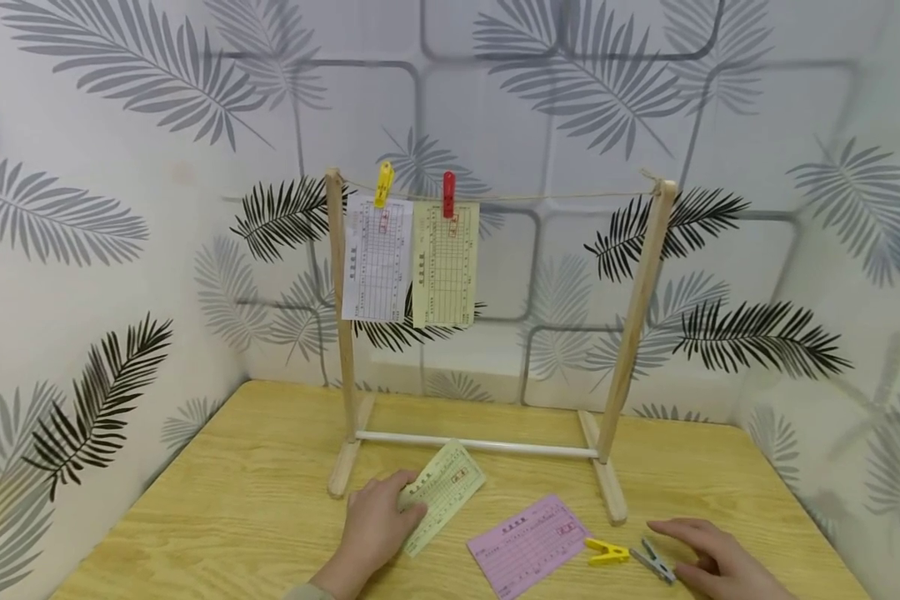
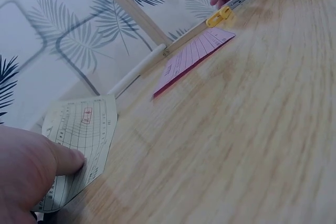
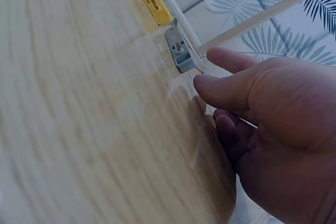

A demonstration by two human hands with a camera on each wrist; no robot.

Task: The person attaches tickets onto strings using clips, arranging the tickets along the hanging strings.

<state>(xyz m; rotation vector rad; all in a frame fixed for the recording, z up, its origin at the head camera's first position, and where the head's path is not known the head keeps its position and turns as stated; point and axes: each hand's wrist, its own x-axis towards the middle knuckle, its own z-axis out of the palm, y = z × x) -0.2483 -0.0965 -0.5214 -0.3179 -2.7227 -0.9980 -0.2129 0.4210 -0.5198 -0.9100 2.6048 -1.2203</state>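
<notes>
My left hand (image 1: 378,517) pinches a pale yellow paper slip (image 1: 450,487) by its left edge, thumb on the printed face; the slip is tilted up off the table in the left wrist view. The fingers behind the slip are hidden. Beside a grey clothespin (image 1: 654,562) is my right hand (image 1: 723,560), its thumb and index finger apart and a small gap from the clip in the right wrist view (image 3: 283,103). A yellow clothespin (image 1: 607,552) lies against the grey one, by the corner of a pink paper slip (image 1: 528,546) lying on the table.
A wooden rack (image 1: 639,325) with a white crossbar (image 1: 480,446) stands at the back of the table (image 1: 217,500). From its string (image 1: 562,197) hang a white slip (image 1: 375,275) under a yellow clip (image 1: 383,185) and a yellow slip (image 1: 444,283) under a red clip (image 1: 448,195).
</notes>
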